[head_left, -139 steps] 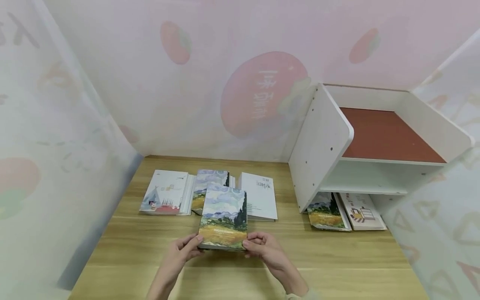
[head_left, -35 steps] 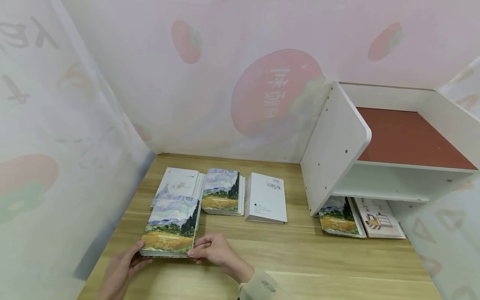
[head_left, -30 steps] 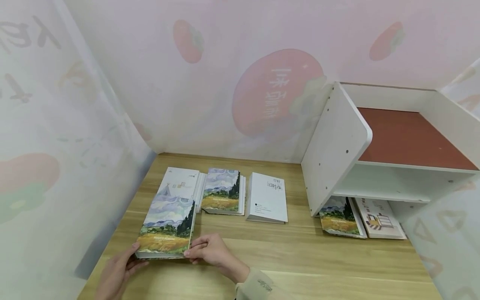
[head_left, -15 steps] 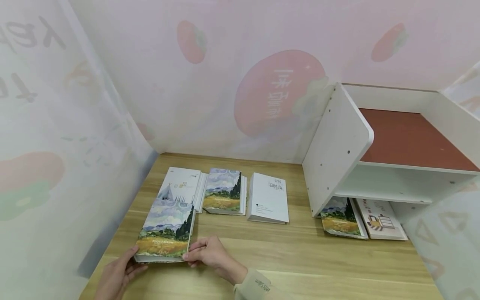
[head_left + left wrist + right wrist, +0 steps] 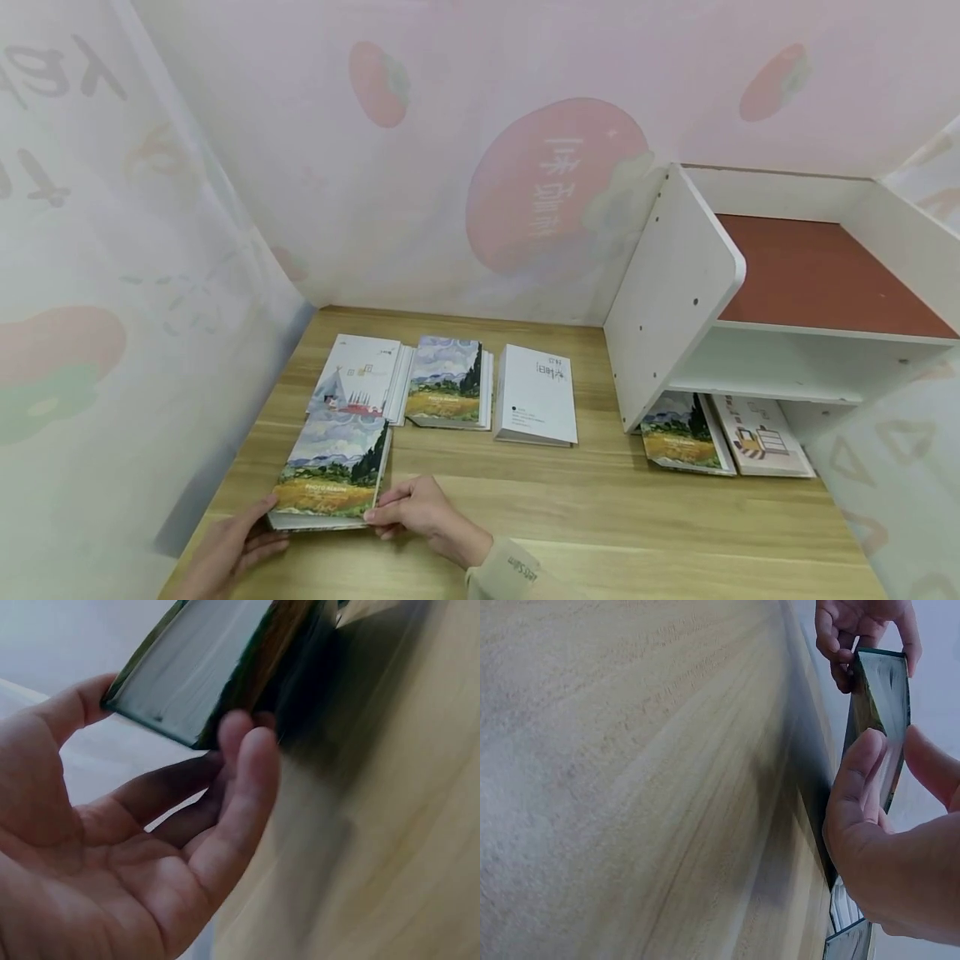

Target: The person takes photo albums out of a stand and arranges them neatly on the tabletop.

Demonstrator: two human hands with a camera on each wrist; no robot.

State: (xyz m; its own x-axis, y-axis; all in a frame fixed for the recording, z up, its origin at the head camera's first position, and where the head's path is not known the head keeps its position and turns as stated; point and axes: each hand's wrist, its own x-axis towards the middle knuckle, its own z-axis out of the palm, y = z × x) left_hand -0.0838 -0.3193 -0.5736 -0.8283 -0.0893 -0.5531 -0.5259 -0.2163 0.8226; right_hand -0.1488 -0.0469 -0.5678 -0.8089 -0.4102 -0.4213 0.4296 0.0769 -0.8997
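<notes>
A thick photo album (image 5: 330, 475) with a painted landscape cover is held by both hands at the front left of the table, its far end overlapping a white album in the head view. My left hand (image 5: 232, 542) grips the near left corner, thumb on the cover and fingers underneath. At the near right corner my right hand (image 5: 427, 512) pinches the album between thumb and fingers. In the left wrist view, the album's page edges (image 5: 191, 667) face the palm, and the near end appears raised off the wood. The right wrist view shows both hands on opposite corners.
Behind lie a white album with a tent picture (image 5: 356, 375), a landscape album (image 5: 446, 379) and a white album with dark lettering (image 5: 536, 392). A white shelf unit (image 5: 660, 317) stands right. Under it sit another landscape album (image 5: 682, 437) and a cream album (image 5: 761, 437).
Both hands have carried the landscape album from the middle of the table to the left. Over the last second it has come slightly nearer, uncovering more of the tent album.
</notes>
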